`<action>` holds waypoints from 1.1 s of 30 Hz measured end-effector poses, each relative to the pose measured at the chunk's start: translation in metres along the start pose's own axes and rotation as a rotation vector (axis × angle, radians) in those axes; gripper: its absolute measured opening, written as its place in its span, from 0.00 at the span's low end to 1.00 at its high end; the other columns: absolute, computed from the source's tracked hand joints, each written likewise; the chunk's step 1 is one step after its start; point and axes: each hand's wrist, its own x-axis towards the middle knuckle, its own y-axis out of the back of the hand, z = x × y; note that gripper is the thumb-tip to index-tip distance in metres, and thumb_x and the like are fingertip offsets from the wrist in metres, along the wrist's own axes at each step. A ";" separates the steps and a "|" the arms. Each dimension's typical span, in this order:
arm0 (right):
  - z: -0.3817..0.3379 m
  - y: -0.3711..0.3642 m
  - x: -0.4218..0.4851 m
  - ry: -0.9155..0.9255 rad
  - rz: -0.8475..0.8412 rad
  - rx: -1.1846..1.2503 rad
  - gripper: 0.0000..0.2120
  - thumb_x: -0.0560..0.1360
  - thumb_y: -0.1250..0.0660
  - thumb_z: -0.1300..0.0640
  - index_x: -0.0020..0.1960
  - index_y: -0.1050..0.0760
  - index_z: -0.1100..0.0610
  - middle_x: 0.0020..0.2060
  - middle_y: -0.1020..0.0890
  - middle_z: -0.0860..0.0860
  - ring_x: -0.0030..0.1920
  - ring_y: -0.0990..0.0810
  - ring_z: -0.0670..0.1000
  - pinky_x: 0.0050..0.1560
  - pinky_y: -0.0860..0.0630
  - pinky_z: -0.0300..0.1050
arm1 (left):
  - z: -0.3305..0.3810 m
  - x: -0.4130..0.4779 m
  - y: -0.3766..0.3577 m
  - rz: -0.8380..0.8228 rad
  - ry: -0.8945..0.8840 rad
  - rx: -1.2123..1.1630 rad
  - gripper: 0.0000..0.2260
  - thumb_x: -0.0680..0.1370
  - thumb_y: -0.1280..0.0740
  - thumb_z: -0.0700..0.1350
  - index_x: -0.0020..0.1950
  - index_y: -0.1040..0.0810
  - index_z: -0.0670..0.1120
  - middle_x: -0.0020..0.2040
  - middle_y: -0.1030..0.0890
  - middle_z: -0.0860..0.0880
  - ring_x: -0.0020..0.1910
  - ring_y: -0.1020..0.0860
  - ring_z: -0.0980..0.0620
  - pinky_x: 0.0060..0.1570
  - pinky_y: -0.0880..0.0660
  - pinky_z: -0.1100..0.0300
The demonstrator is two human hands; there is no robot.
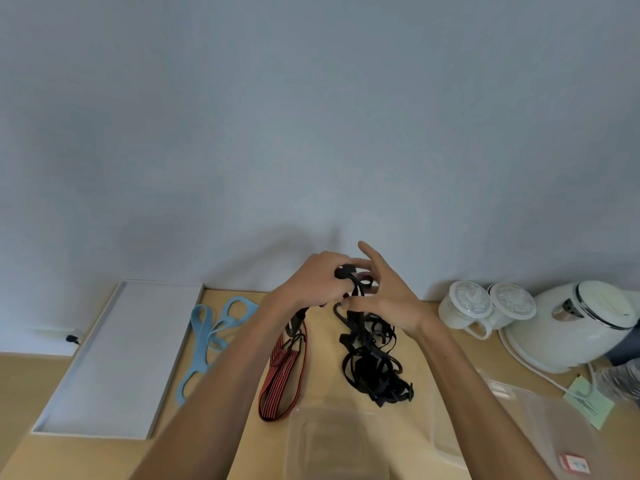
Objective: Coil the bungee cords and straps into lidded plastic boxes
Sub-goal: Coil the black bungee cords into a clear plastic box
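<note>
Head view: the left hand (311,279) grips the upper end of the black strap (372,358), fingers curled round it. The right hand (393,301) pinches the same strap just below, index finger extended. The rest hangs down to a loose tangle on the table (322,341), far of the clear plastic box (346,441). A red-striped bungee cord (284,372) lies left of it. Judged light, limp and snag-prone; hold near one end and wind in loops.
</note>
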 end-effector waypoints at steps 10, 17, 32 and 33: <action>-0.016 -0.011 -0.013 0.065 0.234 -0.179 0.10 0.69 0.36 0.68 0.40 0.20 0.57 0.30 0.18 0.53 0.31 0.22 0.47 0.38 0.25 0.44 | -0.006 -0.029 0.006 -0.048 -0.017 -0.124 0.16 0.70 0.31 0.37 0.52 0.34 0.46 0.49 0.27 0.51 0.32 0.27 0.55 0.32 0.31 0.66; -0.029 -0.013 -0.028 0.106 0.390 0.049 0.14 0.70 0.38 0.72 0.36 0.20 0.57 0.26 0.22 0.42 0.26 0.28 0.41 0.30 0.34 0.32 | -0.020 -0.040 0.002 -0.147 -0.068 0.073 0.11 0.71 0.26 0.48 0.49 0.25 0.51 0.41 0.21 0.58 0.43 0.23 0.59 0.47 0.28 0.62; -0.035 -0.009 -0.036 0.068 0.199 -0.183 0.11 0.71 0.39 0.68 0.35 0.28 0.54 0.26 0.26 0.48 0.29 0.26 0.48 0.31 0.29 0.34 | -0.013 -0.052 -0.008 0.024 -0.087 0.205 0.08 0.73 0.39 0.52 0.36 0.36 0.54 0.42 0.32 0.53 0.46 0.35 0.53 0.46 0.40 0.57; -0.036 -0.009 -0.035 0.066 0.201 -0.202 0.11 0.72 0.40 0.66 0.36 0.29 0.53 0.28 0.26 0.48 0.29 0.26 0.48 0.31 0.29 0.35 | -0.013 -0.051 -0.008 0.047 -0.083 0.237 0.10 0.74 0.39 0.52 0.35 0.37 0.55 0.45 0.33 0.53 0.48 0.36 0.53 0.48 0.40 0.58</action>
